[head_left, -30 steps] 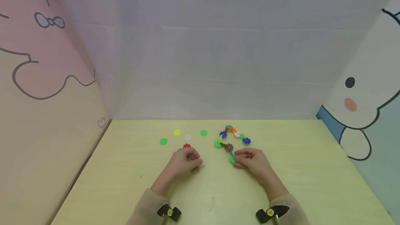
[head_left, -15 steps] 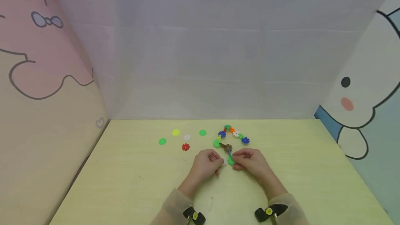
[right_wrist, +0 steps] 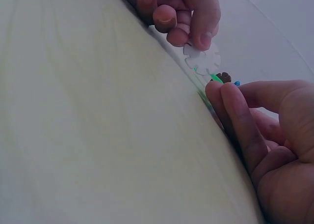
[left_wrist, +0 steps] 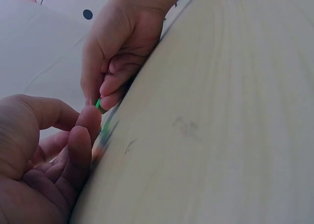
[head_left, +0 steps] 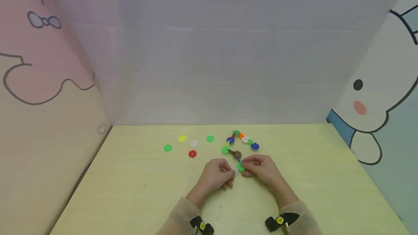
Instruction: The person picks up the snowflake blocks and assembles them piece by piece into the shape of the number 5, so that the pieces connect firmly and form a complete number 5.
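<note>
Centrally, head view: one pale wood-grain table, backed by a white sheet. Left hand, one, pinching a white notched disc between thumb and fingers, near the table's middle. Right hand, one, just beside it, pinching a green notched disc, the near end of a linked chain. Chain, from that end: blue, brown, brown, green, yellow, blue, red, darker green, orange, white, green, blue; bent over at the top, its far end lying apart from the near one. Loose discs, five, to the left of the chain: yellow piece, spare white piece, red piece, and two green, the nearer-chain one and the outermost one. Sleeves, two, pale, each wrist bearing a dark strap with a yellow button. Side panels, two: pink cartoon figure at left, white cartoon figure at right.

Left wrist view: left hand in the lower left corner, fingertips together, its disc hidden behind them; right hand above, gripping a sliver of green; blurred colours by the table edge.

Right wrist view: left hand at top, thumb and finger on the white disc, held tilted up, face showing; right hand at lower right, grasping the green disc, mostly covered. White rim at the green edge; whether slotted together, cannot be told. Brown and blue bits behind.
</note>
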Tool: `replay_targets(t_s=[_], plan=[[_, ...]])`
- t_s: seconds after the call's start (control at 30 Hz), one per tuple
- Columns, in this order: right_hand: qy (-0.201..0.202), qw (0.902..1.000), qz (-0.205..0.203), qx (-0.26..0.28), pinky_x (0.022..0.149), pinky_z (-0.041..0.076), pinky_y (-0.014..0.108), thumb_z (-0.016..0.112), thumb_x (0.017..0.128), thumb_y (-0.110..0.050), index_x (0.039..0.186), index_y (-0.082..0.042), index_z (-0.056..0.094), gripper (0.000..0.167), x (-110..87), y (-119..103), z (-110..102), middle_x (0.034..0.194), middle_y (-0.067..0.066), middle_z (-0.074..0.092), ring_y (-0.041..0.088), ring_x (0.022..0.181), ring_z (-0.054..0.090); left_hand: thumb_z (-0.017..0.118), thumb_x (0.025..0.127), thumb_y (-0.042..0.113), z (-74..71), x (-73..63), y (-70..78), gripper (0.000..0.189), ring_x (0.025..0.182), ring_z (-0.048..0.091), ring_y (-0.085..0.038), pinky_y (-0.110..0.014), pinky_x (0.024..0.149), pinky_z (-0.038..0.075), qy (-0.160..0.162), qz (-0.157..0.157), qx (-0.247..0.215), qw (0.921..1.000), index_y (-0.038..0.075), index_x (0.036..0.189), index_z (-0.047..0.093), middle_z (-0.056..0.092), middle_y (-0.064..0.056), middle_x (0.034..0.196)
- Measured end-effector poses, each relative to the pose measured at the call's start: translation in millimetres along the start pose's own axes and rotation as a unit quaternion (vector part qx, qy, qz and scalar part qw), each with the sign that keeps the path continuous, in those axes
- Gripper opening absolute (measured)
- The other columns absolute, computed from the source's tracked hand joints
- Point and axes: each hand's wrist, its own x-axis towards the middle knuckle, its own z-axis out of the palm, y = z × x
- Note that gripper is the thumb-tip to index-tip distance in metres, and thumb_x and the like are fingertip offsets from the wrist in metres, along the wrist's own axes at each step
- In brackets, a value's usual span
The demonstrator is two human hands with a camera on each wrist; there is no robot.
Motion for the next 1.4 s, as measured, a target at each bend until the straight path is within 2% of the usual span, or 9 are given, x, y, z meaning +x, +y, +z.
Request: replay_targets(t_s=[0.2,0.33,0.63,0.8,1.1,1.4], plan=[[-0.005,0.9999,-0.005,0.009,0.078,0.067,0.031,0.073,0.103,-0.002,0.123,0.016,0.07,0.027,0.6,-1.6,1.0,0.098,0.018,0.08,0.022,0.081,0.081,0.079,0.099,0.012,-0.6,0.2,0.6,0.02,0.052,0.07,-0.016,-0.028,0.048,0.058,-0.025,-0.009,0.008,0.9996,0.009,0.083,0.068,0.073,-0.002,0.064],[-0.005,0.9999,-0.004,0.011,0.078,0.067,0.031,0.072,0.104,-0.001,0.123,0.017,0.069,0.026,-1.0,-4.1,1.0,0.098,0.018,0.08,0.021,0.081,0.08,0.079,0.1,0.012,1.2,0.3,0.7,0.02,0.052,0.07,-0.015,-0.029,0.049,0.058,-0.039,-0.004,0.013,0.9991,0.01,0.084,0.067,0.072,0.0,0.064],[-0.004,0.9999,0.002,0.011,0.078,0.067,0.03,0.072,0.104,-0.002,0.123,0.017,0.069,0.027,-2.4,-6.2,1.1,0.097,0.017,0.08,0.021,0.081,0.08,0.076,0.101,0.009,7.7,-2.8,9.8,0.021,0.053,0.072,-0.016,-0.031,0.051,0.062,-0.026,0.0,0.018,0.9995,0.008,0.084,0.065,0.073,-0.001,0.067],[-0.003,0.9999,0.002,0.01,0.078,0.067,0.03,0.073,0.104,-0.002,0.123,0.017,0.069,0.027,-2.3,-6.0,1.2,0.097,0.017,0.08,0.02,0.08,0.08,0.077,0.101,0.01,9.1,-3.1,11.6,0.019,0.055,0.074,-0.017,-0.031,0.054,0.063,-0.024,-0.005,0.0,0.9997,0.007,0.085,0.066,0.074,-0.003,0.069],[-0.007,0.9997,-0.008,0.022,0.077,0.067,0.03,0.071,0.103,0.002,0.12,0.019,0.068,0.024,0.6,-0.9,-0.8,0.094,0.017,0.08,0.019,0.079,0.08,0.079,0.098,0.004,8.3,0.8,5.4,0.011,0.064,0.077,-0.023,-0.033,0.061,0.066,-0.055,-0.018,-0.069,0.996,0.003,0.093,0.069,0.077,-0.011,0.075],[-0.012,0.9996,-0.012,0.024,0.079,0.067,0.031,0.071,0.103,0.001,0.119,0.018,0.069,0.023,1.2,-0.3,-1.7,0.095,0.016,0.079,0.02,0.08,0.08,0.08,0.099,0.003,5.6,2.7,1.5,0.011,0.066,0.078,-0.023,-0.034,0.063,0.067,-0.056,-0.033,-0.095,0.9934,0.001,0.093,0.07,0.077,-0.013,0.077]])
